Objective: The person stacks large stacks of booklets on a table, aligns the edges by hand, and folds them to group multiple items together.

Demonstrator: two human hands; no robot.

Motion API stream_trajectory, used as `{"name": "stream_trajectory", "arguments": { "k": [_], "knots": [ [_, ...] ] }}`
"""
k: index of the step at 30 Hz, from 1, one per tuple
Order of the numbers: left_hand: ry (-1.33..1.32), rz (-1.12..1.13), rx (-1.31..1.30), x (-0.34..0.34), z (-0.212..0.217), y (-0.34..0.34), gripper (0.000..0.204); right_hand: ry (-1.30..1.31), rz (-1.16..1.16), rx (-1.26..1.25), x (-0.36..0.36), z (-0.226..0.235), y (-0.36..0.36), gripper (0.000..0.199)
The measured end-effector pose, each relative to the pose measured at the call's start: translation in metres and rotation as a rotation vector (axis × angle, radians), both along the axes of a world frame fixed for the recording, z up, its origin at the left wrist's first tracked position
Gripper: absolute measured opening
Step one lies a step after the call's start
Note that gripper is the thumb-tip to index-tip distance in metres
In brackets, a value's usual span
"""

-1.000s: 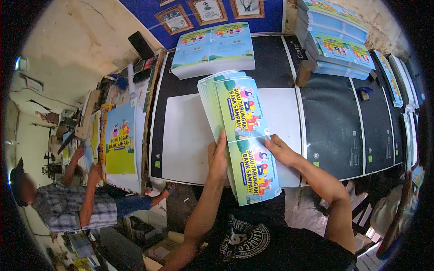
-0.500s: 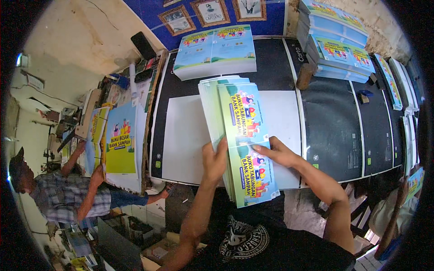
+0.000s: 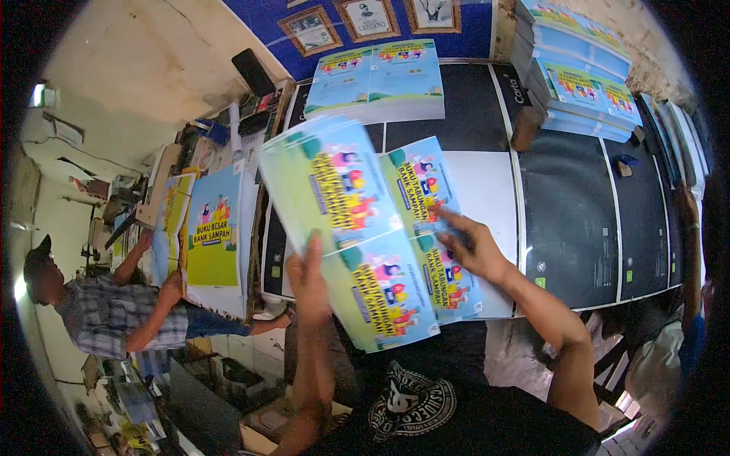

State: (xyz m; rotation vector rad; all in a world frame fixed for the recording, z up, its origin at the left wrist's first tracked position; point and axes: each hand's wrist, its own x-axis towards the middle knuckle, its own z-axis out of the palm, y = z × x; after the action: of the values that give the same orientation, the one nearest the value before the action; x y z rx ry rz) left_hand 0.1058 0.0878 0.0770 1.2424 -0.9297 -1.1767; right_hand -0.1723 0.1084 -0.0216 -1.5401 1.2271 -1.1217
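Note:
A thick stack of printed booklet sheets [image 3: 346,205], blue and green with coloured drawings, is clasped in my left hand [image 3: 308,277]. My left thumb lies over its left edge; the fingers beneath are mostly hidden. The stack is tilted and its layers fan a little along the upper left. To its right, partly covered by it, a similar printed sheet [image 3: 426,178] lies over the white sheet [image 3: 490,190] on the table. My right hand [image 3: 479,247] rests on that printed sheet, fingers apart, with the fingertips on its face.
A piled stack of the same prints [image 3: 372,80] stands at the back of the black-topped table [image 3: 563,205]. Taller piles [image 3: 582,91] rise at the back right beside a brown block [image 3: 525,128]. At left, another person [image 3: 122,315] handles larger prints [image 3: 213,228]; another arm [image 3: 690,251] shows at far right.
My left hand has moved left with the stack, apart from the printed sheet under my right hand. The right fingers have spread over that sheet. The view has shifted slightly.

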Motion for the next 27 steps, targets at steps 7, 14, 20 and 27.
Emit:
{"name": "stream_trajectory", "arguments": {
  "k": [7, 14, 20, 27],
  "knots": [
    [-0.171, -0.238, 0.021, -0.049, -0.042, 0.011, 0.031, -0.264, 0.212, 0.355, -0.001, 0.020, 0.006, 0.052],
    [-0.275, -0.260, -0.003, -0.026, -0.033, -0.001, 0.033, -0.276, 0.223, 0.457, -0.007, 0.024, 0.002, 0.053],
    [-0.150, 0.111, 0.051, 0.001, 0.032, -0.009, 0.036, -0.301, 0.007, 0.192, 0.005, 0.015, 0.002, 0.055],
    [-0.232, -0.011, 0.085, -0.010, 0.010, 0.001, 0.040, -0.036, 0.100, 0.146, 0.001, 0.006, 0.003, 0.041]
  ]
}}
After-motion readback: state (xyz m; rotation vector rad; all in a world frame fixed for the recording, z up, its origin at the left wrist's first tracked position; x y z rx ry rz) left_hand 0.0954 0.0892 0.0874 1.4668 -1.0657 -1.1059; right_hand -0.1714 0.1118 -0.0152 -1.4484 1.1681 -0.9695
